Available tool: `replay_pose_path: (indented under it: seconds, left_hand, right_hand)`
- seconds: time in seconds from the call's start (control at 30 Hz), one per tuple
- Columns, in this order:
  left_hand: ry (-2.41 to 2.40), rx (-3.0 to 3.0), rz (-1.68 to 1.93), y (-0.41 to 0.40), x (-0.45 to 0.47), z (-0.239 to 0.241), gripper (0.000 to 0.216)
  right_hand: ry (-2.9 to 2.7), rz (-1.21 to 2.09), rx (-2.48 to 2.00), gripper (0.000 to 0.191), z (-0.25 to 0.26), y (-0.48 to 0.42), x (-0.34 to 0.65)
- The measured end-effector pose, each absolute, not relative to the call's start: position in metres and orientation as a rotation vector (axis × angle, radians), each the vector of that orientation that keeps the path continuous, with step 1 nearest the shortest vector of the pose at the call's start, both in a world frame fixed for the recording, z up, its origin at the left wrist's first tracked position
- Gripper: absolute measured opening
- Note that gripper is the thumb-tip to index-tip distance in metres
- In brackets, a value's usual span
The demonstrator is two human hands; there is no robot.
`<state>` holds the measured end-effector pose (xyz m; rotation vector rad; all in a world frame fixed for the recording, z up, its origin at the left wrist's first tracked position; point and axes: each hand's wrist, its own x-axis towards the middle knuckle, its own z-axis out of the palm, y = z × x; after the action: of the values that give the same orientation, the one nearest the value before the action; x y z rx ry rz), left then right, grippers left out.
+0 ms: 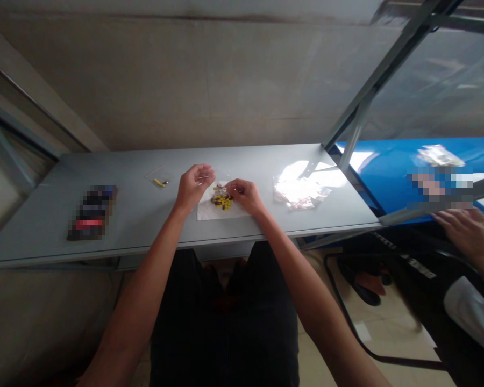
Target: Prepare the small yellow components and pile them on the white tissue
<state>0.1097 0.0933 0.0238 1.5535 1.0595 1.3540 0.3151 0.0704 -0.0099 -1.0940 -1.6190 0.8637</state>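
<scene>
A heap of small yellow and dark parts lies on a white sheet in the middle of the grey table. My left hand hovers just left of the heap, its fingers curled round a thin clear plastic bag. My right hand rests at the heap's right edge, fingers pinched together; what they hold is too small to make out.
A small clear bag with one yellow part lies to the left. A dark blurred box sits at far left. A pile of empty clear bags lies right. Another person's hand rests by a blue table.
</scene>
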Motion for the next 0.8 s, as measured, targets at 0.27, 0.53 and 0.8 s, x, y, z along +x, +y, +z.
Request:
replay_pose_path:
  seconds: [0.27,0.53,0.8]
  left_hand:
    - [1.288,1.697,1.251,0.078,0.100,0.009,0.029]
    - [1.242,1.720,1.309,0.076,0.107,0.011,0.026]
    - [1.600,1.742,1.481,0.089,0.066,0.004,0.019]
  right_hand:
    - [-1.587,0.890,-1.087,0.028,-0.011,0.070,0.314]
    - [-1.531,0.927,-1.092,0.034,-0.006,0.067,0.314]
    - [-1.248,1.070,-0.978,0.032,-0.001,0.069,0.313]
